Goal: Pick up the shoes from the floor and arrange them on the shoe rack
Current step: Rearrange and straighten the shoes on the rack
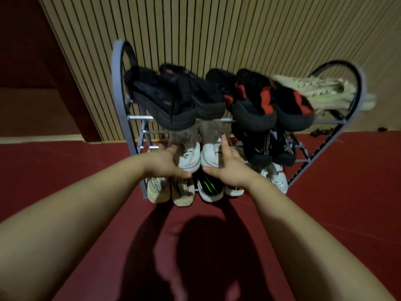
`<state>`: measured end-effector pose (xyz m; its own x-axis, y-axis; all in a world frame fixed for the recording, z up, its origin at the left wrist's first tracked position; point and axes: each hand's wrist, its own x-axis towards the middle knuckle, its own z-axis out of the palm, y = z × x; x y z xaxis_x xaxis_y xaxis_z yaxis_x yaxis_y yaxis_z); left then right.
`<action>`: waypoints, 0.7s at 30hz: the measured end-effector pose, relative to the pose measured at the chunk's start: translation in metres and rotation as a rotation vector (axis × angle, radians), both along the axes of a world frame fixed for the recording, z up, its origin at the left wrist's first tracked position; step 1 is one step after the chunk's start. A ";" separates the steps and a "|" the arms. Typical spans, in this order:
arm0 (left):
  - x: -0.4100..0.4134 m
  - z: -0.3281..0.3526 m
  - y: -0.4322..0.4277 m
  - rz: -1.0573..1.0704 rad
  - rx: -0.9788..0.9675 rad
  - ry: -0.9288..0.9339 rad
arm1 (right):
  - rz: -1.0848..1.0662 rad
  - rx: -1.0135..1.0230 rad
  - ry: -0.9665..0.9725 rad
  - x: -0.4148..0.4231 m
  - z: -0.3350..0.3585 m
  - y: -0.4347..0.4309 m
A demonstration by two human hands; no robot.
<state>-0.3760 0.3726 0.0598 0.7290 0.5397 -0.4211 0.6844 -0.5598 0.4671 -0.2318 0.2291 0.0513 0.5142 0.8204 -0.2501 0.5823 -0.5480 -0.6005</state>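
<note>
Two white shoes (189, 158) racked — left hand (165, 165), right hand (230, 169) flanking.

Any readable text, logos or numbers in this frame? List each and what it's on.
Nothing reads cleanly.
White lettering on the left black shoe, middle shelf: blurred, unreadable.
White print on the right black shoe beside it: blurred.
Small dark marks on the pair of white sneakers: too small.
Dark letters on the beige shoe, bottom shelf: blurred.
Grey metal shoe rack: none visible.
</note>
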 end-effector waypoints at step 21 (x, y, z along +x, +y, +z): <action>-0.072 0.111 -0.044 0.511 -0.351 -0.651 | -0.138 0.122 0.320 -0.056 0.113 0.040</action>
<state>-0.4479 0.3289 0.1710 0.5874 0.7817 -0.2096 0.3505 -0.0123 0.9365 -0.2874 0.2693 0.1646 0.5335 0.7826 -0.3208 0.2802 -0.5214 -0.8060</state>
